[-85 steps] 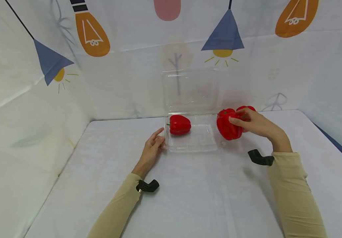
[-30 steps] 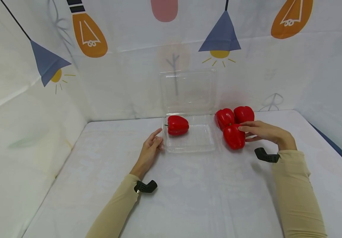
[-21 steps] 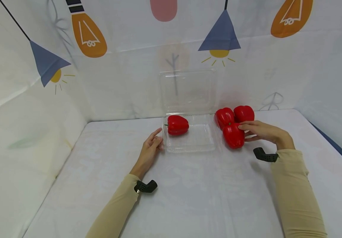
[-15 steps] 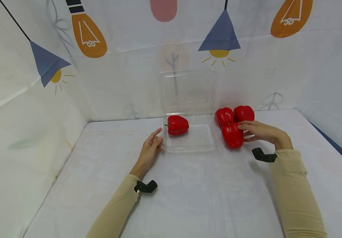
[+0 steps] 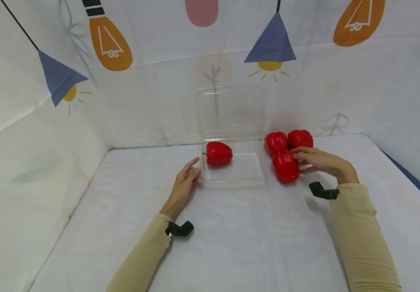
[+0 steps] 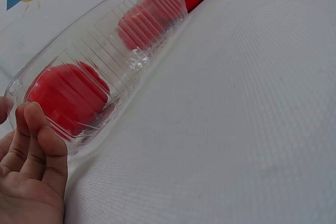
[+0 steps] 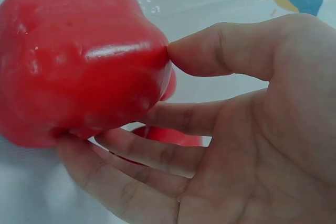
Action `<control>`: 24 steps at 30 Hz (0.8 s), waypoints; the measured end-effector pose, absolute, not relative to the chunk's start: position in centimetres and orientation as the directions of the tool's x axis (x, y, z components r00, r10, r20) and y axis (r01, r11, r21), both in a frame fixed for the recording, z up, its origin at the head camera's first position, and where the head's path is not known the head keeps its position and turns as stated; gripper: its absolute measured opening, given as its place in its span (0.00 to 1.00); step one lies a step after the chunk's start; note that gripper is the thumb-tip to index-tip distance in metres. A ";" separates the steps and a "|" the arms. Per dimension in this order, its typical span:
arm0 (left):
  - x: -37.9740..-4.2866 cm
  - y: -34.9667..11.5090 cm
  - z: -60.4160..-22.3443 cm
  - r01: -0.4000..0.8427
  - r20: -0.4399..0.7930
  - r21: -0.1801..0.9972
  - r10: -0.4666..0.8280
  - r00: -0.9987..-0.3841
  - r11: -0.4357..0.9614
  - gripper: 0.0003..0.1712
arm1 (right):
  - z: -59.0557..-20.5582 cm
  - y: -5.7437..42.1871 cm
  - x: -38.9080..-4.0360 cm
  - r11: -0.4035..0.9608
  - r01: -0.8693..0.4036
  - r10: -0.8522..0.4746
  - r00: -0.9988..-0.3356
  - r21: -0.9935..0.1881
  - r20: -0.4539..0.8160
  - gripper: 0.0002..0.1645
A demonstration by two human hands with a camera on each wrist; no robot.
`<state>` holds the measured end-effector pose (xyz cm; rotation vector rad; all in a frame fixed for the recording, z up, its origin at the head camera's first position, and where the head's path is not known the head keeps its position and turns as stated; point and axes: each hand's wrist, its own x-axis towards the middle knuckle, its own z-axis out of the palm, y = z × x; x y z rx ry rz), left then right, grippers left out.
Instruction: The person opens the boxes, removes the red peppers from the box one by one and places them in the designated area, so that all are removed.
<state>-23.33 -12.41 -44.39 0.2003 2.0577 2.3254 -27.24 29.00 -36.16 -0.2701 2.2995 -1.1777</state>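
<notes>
A clear plastic clamshell box (image 5: 235,178) lies with its lid (image 5: 231,113) raised against the back wall. One red bell pepper (image 5: 218,153) is on its side in the left part of the box, stem to the left. My left hand (image 5: 183,186) pinches the box's left rim; fingertips (image 6: 38,114) show against the clear wall. To the right of the box, my right hand (image 5: 321,162) holds another red bell pepper (image 5: 285,167), thumb on one side and fingers reaching beneath. Whether this pepper touches the table cannot be told.
Two more red bell peppers, one nearer the box (image 5: 275,142) and one farther right (image 5: 300,138), stand behind the held pepper. A white cloth covers the table (image 5: 231,243). A printed fabric wall (image 5: 151,101) rises along its back edge.
Since the earliest frame, my right hand has lowered the pepper toward the table front, uncovering one behind it. Lately it has shifted slightly left with the pepper. My left hand stays at the box.
</notes>
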 end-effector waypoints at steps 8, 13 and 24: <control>-23.3 -12.4 -44.4 0.061 0.076 0.988 0.103 -0.992 -0.141 0.24 | -36.1 28.8 -27.3 0.606 0.069 -0.405 -0.831 -0.793 -0.382 0.39; -23.3 -12.4 -44.4 0.061 0.075 0.988 0.099 -0.992 -0.140 0.24 | -36.0 28.9 -27.1 0.624 0.046 -0.411 -0.830 -0.780 -0.377 0.39; -23.3 -12.4 -44.3 0.062 0.076 0.990 0.105 -0.992 -0.129 0.24 | -35.8 29.0 -27.1 0.662 -0.008 -0.406 -0.844 -0.749 -0.350 0.38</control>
